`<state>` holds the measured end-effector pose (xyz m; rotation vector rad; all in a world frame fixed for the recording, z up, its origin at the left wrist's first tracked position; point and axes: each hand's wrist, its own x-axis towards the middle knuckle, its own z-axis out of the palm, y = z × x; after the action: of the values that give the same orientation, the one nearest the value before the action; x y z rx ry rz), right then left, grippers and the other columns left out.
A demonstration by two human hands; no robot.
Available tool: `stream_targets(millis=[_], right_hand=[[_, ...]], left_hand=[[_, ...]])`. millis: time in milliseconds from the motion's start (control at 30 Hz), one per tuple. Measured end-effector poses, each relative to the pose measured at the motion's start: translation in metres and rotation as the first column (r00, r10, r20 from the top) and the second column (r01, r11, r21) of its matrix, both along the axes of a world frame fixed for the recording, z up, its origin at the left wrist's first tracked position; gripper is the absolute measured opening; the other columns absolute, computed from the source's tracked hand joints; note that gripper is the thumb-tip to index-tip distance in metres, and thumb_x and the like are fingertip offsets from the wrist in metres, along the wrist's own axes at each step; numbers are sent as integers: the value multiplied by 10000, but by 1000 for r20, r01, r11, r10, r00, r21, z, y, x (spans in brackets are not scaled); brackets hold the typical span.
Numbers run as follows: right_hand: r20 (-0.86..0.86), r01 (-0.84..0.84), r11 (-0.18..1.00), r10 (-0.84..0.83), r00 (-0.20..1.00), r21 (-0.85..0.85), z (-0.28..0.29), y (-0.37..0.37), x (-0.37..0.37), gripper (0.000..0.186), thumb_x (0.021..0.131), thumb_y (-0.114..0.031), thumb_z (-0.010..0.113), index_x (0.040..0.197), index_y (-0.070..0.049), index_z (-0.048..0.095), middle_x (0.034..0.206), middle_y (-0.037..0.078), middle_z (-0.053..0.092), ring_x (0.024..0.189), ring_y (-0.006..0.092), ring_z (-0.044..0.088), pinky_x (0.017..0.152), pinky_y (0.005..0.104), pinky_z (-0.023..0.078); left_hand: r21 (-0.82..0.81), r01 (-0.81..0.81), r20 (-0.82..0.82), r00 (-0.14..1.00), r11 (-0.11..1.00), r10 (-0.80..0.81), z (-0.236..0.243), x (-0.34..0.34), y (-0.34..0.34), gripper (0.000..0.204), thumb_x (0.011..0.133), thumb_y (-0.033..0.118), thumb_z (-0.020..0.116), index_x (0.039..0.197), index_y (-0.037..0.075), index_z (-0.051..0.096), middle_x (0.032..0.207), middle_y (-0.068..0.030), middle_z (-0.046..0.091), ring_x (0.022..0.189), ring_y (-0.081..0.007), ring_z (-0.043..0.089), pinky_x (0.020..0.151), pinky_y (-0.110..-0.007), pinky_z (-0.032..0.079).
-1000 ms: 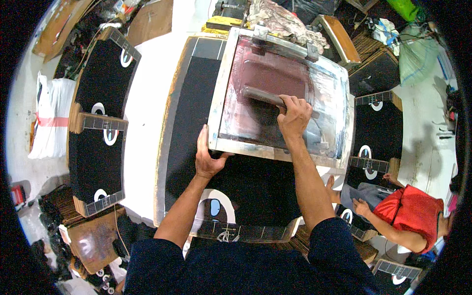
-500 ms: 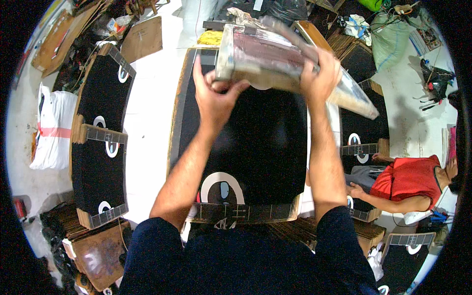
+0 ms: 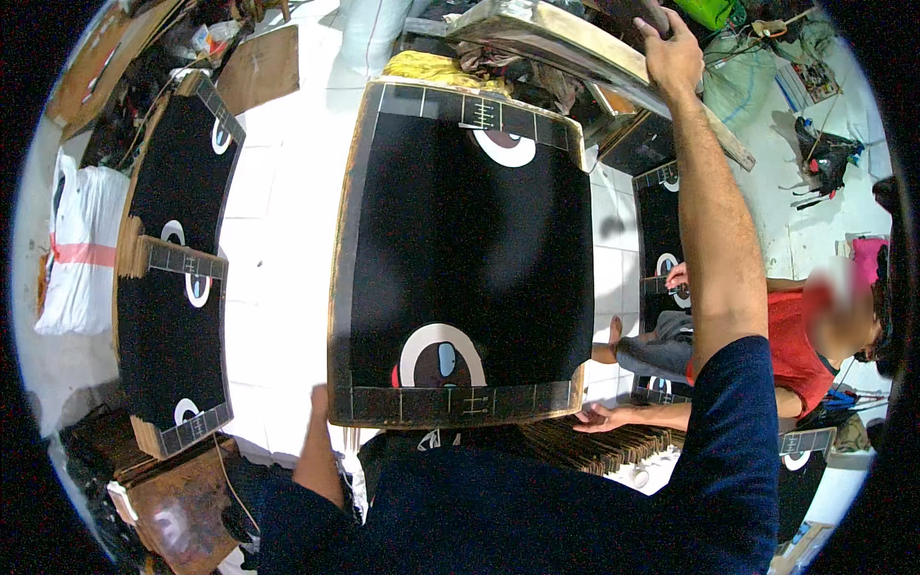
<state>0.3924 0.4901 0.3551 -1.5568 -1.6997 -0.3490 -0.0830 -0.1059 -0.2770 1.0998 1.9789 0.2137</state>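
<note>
My right hand (image 3: 674,53) is raised at the upper right, closed on a dark squeegee (image 3: 644,13) above the printing screen (image 3: 537,36), whose pale frame is tilted behind the board stack. My left hand (image 3: 320,399) is low beside the stack's front left corner, its fingers hidden. In the middle sits a large black board (image 3: 460,240) on a stack, with dark gridded strips at both ends, a half-round eye print (image 3: 422,350) at the near end and a similar print (image 3: 503,146) at the far end.
Printed black boards lie in stacks at left (image 3: 172,326) and right (image 3: 658,220). A white sack (image 3: 81,297) is at far left, yellow cloth (image 3: 431,69) behind the middle stack. A co-worker in red (image 3: 786,355) sits at right, one hand (image 3: 599,414) near the middle stack's front right corner.
The screen has been lifted off the board and moved up and back, uncovering it. My right hand rose to the upper right; my left hand let go and dropped to the lower left.
</note>
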Motion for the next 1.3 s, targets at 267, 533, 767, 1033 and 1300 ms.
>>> stream_targets(millis=[267, 533, 767, 1033, 1300], right_hand=[[63, 44, 997, -40, 997, -70, 7, 26, 9, 485, 891, -535, 727, 1319, -311, 680, 1154, 121, 757, 1095, 349, 704, 939, 448, 528], [85, 90, 990, -82, 993, -107, 11, 39, 20, 513, 901, -550, 709, 1341, -290, 665, 1196, 109, 745, 1102, 337, 702, 963, 452, 515], [47, -39, 998, 41, 998, -52, -1, 29, -7, 445, 915, -450, 737, 1300, -231, 692, 1097, 106, 765, 995, 319, 723, 854, 447, 533], [63, 95, 994, -92, 994, -50, 2, 3, -29, 458, 897, -422, 739, 1312, -235, 686, 1257, 67, 706, 1193, 320, 618, 1017, 504, 448], [72, 69, 998, -69, 995, -8, 8, -10, -25, 375, 917, -363, 735, 1259, -213, 707, 1144, 68, 713, 1121, 307, 631, 949, 514, 449]], left_hand=[[547, -234, -86, 939, 804, 332, 41, 96, -91, 322, 845, 374, 732, 820, 52, 731, 747, -180, 724, 692, -391, 721, 611, -495, 550], [387, -436, -90, 859, 813, 504, 89, 90, -78, 362, 929, 250, 699, 1178, -12, 722, 984, -231, 756, 883, -413, 730, 791, -478, 572], [58, -528, -32, 848, 848, 530, 64, 52, -125, 319, 937, 94, 647, 1231, 4, 733, 1134, -252, 742, 1033, -410, 717, 941, -463, 543], [744, -239, -109, 879, 625, 465, 118, 26, -29, 145, 869, -1, 694, 1008, -29, 726, 869, -201, 681, 800, -407, 652, 737, -494, 527], [941, -147, -15, 881, 304, 472, 278, 16, 153, 371, 964, 134, 723, 783, -100, 498, 683, -236, 430, 634, -376, 375, 618, -514, 358]])
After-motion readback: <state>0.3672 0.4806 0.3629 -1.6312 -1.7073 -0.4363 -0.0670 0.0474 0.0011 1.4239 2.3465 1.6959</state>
